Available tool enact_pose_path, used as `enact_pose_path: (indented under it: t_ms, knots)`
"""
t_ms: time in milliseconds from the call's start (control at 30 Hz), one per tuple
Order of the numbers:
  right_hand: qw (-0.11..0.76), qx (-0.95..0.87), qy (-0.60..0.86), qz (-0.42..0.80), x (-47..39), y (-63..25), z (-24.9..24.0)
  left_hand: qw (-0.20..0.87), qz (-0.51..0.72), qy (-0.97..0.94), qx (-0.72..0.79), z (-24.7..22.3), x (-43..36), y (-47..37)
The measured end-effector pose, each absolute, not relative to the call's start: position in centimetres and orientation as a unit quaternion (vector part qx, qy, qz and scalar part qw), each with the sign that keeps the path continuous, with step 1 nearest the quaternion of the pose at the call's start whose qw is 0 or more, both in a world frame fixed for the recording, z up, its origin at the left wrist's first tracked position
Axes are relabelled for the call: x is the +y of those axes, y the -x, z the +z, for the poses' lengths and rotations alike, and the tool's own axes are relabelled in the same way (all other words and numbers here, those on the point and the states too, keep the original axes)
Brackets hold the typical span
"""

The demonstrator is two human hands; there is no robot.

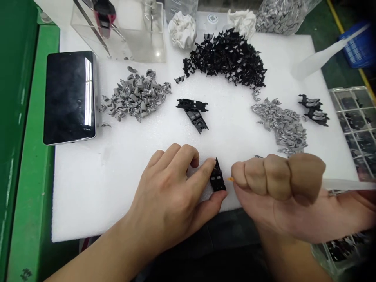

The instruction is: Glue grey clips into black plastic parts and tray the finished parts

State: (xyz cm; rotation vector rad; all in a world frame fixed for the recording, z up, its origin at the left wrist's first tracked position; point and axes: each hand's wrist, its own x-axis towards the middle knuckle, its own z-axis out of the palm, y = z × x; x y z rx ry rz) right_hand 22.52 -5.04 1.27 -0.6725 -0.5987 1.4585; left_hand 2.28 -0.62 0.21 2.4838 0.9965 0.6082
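My left hand rests on the white foam board, its index finger and thumb pinching a small black plastic clip part at its two ends. Close on the right, my right hand is closed in a fist round a slim tool with an orange tip. That tip points at the black part, with a small gap between them. A translucent white shaft sticks out behind the fist; the fingers hide the middle of it. Beyond my hands lie two more black plastic parts, one partly over the other.
Grey clips form a left pile and a right pile. A black parts heap lies at the back. A black-screened device lies left. A white nozzle bottle and a compartment box are at right.
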Motion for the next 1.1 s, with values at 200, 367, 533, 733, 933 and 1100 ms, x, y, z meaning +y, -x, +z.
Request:
enact_pose_path:
  t_ms: [200,367,533,733,933,1100]
  knots:
    - [0.637,-0.298,0.342,0.623,-5.6,-22.5,0.8,0.198,0.211,-0.888,0.357,0.3,-0.5,-2.3]
    - [0.608,-0.293,0.341,0.655,-5.9,-23.4,0.7,0.202,0.213,-0.887,0.357,0.4,-0.5,-2.3]
    - [0.612,-0.285,0.330,0.660,-5.9,-24.0,0.5,0.203,0.214,-0.886,0.357,0.3,-0.5,-2.4]
    - [0.626,-0.294,0.336,0.640,-5.9,-23.2,0.5,0.199,0.217,-0.886,0.358,0.3,-0.5,-2.4]
    - [0.637,-0.292,0.339,0.628,-6.1,-22.7,0.4,0.198,0.215,-0.888,0.356,0.3,-0.5,-2.3]
    - [0.655,-0.264,0.325,0.629,-6.3,-22.8,0.2,0.198,0.219,-0.887,0.355,0.2,-0.5,-2.4]
